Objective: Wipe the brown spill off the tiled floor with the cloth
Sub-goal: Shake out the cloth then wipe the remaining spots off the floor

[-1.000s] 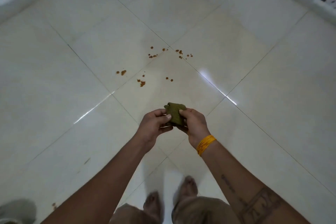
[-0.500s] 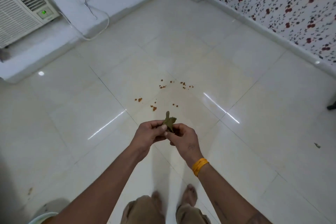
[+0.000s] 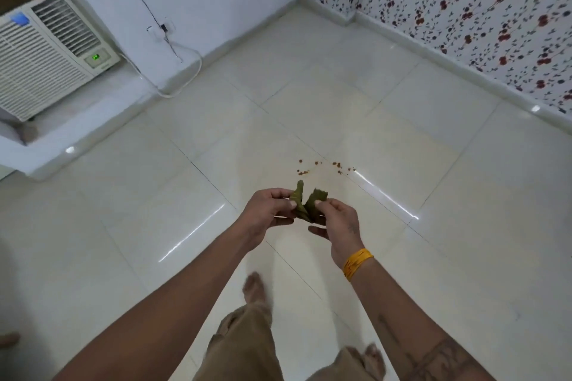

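Both hands, the left hand [image 3: 268, 213] and the right hand [image 3: 337, 223], pinched the small green cloth [image 3: 309, 202] between them above the floor [image 3: 433, 195]. Brown spill [image 3: 322, 166] lay on the tiles just ahead, slightly toward the right hand's side.

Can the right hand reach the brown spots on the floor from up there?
Probably not yet. The right hand grips the cloth well above the brown spill; nothing blocks the way, but the person looks to be standing.

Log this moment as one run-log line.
stage: pre-wipe | cloth: in both hands, off floor | left hand: gripping | right hand: gripping | spill: untouched, ahead on floor
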